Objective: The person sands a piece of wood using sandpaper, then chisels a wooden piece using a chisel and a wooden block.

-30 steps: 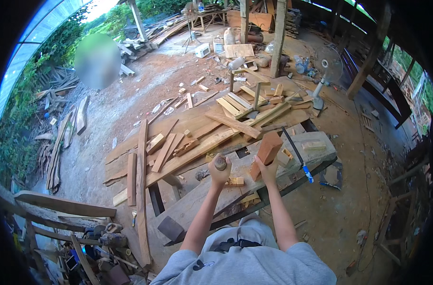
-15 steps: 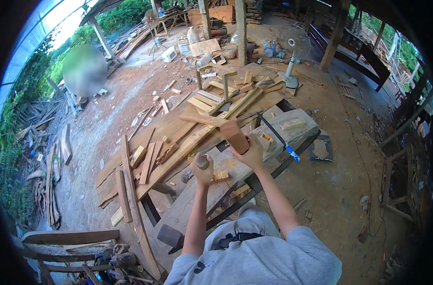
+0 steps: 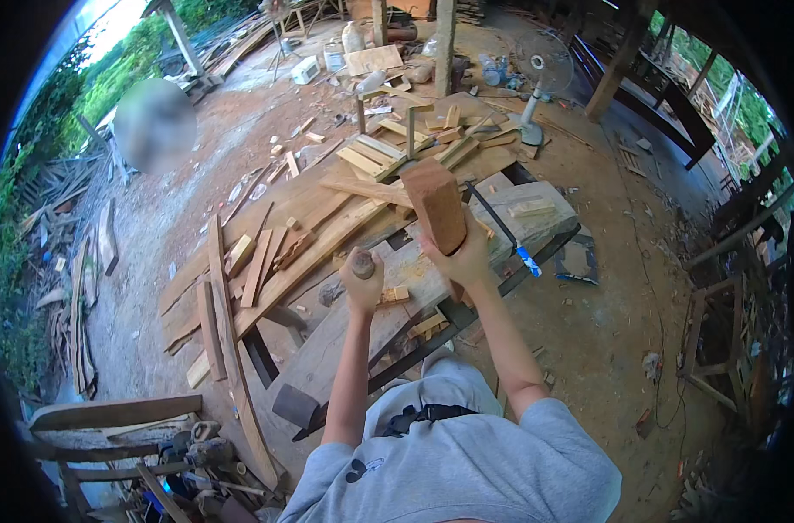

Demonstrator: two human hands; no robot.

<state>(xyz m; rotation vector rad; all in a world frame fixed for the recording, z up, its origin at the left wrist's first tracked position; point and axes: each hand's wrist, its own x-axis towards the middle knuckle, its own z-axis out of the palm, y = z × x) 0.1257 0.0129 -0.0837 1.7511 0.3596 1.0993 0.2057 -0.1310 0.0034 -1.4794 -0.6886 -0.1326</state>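
Observation:
My left hand is closed around a chisel, its round wooden butt pointing up; the blade is hidden below my fist. In my right hand is a wooden mallet, gripped by the handle, its reddish-brown block head raised to the right of the chisel and apart from it. A small light wood piece with cut recesses lies on the thick bench plank, just right of my left fist. Whether the chisel tip touches wood cannot be seen.
A bar clamp with a blue-wrapped end lies across the plank's far right. Boards and offcuts cover the panel beyond and left. A dark block sits at the plank's near end. A standing fan is farther back.
My right hand has lifted the mallet, and its head now stands higher and more upright. My left hand keeps its grip on the chisel. The whole view has shifted slightly.

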